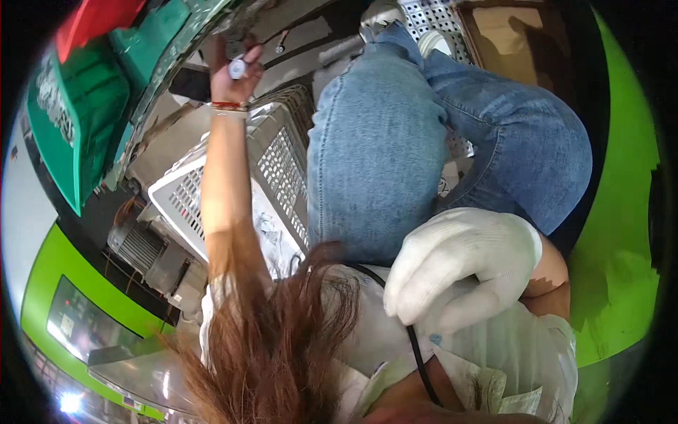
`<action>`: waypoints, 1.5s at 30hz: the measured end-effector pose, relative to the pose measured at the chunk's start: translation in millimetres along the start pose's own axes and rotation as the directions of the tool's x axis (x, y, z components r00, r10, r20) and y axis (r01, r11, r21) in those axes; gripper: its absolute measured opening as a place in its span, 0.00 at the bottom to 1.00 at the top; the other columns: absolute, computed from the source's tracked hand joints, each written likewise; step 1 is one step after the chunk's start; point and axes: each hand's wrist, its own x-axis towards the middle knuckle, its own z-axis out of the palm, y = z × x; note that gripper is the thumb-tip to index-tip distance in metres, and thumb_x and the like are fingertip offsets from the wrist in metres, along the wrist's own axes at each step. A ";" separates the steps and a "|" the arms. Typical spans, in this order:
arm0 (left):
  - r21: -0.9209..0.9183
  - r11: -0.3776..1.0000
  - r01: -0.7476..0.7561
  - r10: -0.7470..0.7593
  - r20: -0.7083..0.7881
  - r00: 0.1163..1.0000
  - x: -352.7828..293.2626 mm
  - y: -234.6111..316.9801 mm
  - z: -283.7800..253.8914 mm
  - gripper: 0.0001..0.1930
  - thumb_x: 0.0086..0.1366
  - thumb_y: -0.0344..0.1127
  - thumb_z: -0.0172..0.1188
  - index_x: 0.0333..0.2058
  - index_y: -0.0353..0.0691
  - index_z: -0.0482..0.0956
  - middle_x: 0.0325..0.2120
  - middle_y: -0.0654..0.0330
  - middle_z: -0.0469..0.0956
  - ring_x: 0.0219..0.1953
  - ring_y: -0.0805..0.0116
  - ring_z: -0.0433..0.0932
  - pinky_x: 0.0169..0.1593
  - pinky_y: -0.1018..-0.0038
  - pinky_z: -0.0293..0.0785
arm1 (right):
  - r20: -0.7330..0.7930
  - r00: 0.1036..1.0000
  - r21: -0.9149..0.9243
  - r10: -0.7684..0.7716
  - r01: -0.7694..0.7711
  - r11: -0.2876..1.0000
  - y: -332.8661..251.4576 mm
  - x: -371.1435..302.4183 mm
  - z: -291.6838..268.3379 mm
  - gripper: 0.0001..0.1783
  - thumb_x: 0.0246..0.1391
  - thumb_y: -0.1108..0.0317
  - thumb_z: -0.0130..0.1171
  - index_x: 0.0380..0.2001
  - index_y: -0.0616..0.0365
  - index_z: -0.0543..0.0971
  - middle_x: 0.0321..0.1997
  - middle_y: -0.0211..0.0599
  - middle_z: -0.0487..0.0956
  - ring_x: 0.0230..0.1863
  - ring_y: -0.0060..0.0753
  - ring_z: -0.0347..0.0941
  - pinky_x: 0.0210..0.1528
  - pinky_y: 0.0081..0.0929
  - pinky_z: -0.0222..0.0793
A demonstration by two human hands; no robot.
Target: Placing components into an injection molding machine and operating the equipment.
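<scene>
My left hand (239,83), bare and with bands at the wrist, reaches out at the upper left. Its fingers are bent around a small round whitish piece (237,68). A dark flat object (191,85) lies beside that wrist. My right hand (462,265) wears a white knit glove and hovers in front of my chest, near my lap. The gloved fingers are loosely bent, the thumb apart, with nothing seen between them. A black cord (417,353) runs behind its fingertips; I cannot tell whether they touch it.
A white perforated plastic basket (282,166) stands under my left forearm. Green bins (85,120) and a red one (92,25) are at the upper left. A motor (138,247) sits left of the basket. A cardboard box (505,42) lies beyond my knees; a green panel (621,212) is at right.
</scene>
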 end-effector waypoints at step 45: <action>0.240 0.967 -0.084 0.045 0.164 0.985 -142.9 -97.5 213.8 0.24 0.63 0.44 0.56 0.47 0.29 0.62 0.30 0.56 0.62 0.11 0.79 0.61 0.08 0.87 0.55 | -0.409 0.900 -0.357 0.155 -0.313 0.880 -32.4 1.6 39.2 0.05 0.46 0.74 0.54 0.29 0.63 0.75 0.32 0.40 0.76 0.33 0.31 0.72 0.37 0.26 0.68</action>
